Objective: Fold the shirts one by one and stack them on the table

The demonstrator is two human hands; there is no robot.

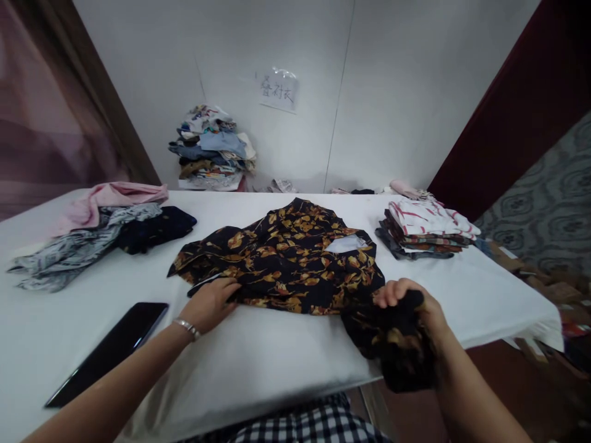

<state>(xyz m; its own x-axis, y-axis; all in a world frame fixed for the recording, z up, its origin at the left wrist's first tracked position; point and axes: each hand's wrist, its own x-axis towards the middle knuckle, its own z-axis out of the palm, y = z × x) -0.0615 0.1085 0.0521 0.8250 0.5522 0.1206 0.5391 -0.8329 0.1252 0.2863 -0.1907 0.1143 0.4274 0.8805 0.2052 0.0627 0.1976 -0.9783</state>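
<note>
A black shirt (295,264) with a gold and brown leaf print lies spread on the white table (258,351), its collar towards the right with a pale patch inside. My left hand (215,304) is at the shirt's near left edge, fingers curled on the fabric; the thumb side is partly hidden. At the near right, my right hand (415,298) grips a bunched part of the shirt, probably a sleeve, which hangs past the table's front edge and is blurred.
Left of the shirt lie loose clothes (92,227) in pink, grey and dark blue. A black tablet-like slab (111,351) rests near my left forearm. Folded garments (429,227) are stacked at right, and a tall clothes pile (215,147) stands at the back below a paper sign (279,90).
</note>
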